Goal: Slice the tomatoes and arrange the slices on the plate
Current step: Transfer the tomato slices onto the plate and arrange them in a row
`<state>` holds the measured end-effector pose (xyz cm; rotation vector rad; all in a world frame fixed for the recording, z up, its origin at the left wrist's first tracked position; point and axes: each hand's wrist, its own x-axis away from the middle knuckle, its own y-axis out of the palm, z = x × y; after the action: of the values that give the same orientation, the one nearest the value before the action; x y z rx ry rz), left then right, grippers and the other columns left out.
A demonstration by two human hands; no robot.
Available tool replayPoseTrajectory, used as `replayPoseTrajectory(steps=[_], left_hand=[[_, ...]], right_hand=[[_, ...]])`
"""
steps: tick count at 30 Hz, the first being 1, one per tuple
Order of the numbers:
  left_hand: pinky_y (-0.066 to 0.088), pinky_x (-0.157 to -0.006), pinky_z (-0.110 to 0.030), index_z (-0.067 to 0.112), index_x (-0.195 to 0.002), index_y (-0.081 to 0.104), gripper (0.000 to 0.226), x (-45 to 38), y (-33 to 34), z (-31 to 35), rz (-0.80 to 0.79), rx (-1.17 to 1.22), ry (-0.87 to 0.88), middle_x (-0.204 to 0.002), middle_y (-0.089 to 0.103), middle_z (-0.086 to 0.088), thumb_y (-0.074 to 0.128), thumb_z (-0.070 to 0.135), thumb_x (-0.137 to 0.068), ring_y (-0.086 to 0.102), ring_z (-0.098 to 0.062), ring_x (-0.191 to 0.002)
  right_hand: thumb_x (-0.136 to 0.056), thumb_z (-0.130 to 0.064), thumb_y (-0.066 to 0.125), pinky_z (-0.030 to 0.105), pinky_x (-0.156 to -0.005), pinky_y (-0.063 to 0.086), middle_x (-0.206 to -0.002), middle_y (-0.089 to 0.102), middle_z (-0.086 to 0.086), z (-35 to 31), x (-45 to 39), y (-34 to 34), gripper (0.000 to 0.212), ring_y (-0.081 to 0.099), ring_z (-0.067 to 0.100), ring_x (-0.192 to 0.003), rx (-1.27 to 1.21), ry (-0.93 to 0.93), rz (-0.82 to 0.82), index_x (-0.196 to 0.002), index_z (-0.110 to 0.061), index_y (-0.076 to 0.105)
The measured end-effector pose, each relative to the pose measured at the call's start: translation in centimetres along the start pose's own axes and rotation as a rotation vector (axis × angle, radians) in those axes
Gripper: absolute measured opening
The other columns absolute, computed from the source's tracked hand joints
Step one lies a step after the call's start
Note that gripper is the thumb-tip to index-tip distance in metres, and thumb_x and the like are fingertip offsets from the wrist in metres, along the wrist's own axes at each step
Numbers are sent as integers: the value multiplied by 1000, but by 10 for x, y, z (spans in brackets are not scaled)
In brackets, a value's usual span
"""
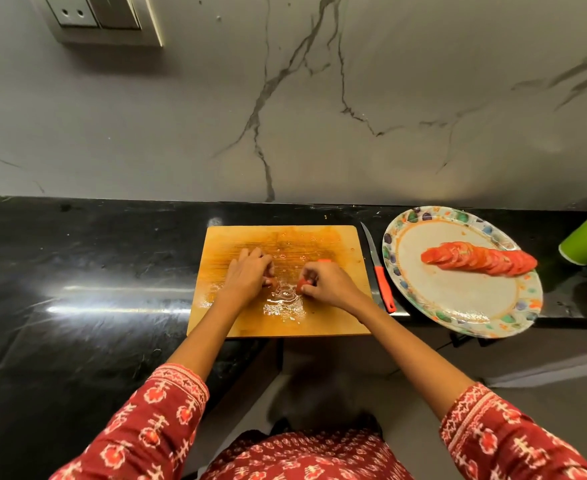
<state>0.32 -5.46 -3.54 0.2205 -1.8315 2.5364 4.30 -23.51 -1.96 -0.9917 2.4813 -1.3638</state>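
Gathering small tomato pieces (pixel 300 284) mid-cutting board (pixel 280 280), the left hand (pixel 247 275) and right hand (pixel 323 282) each seem to pinch some, probably for plating. Tomato slices (pixel 477 259) line the plate (pixel 458 306) overhanging the bench's front edge; the knife (pixel 378 271) rests between board and plate.

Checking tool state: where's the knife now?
Head view: the knife lies on the counter, right of the board and left of the plate, in neither hand.

Black counter (pixel 77 271), veined grey wall (pixel 389 98)
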Motion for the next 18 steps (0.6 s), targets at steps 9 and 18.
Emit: replayPoseTrajectory(steps=[9, 18], left_hand=[[38, -90, -34, 20, -93, 54, 5, 6, -11, 4, -61, -11, -19, -102, 56, 2, 56, 24, -90, 49, -19, -107], [46, -81, -30, 19, -91, 61, 6, -14, -24, 52, -75, 291, 88, -98, 58, 3, 62, 20, -86, 53, -13, -93]], right_hand=[[-84, -11, 65, 14, -62, 40, -91, 63, 3, 15, -3, -27, 8, 53, 8, -78, -83, 11, 46, -91, -7, 66], [-80, -12, 71, 13, -60, 39, -88, 68, 7, 44, 7, -62, 10, 52, 5, -72, -114, 58, 161, -88, -7, 70]])
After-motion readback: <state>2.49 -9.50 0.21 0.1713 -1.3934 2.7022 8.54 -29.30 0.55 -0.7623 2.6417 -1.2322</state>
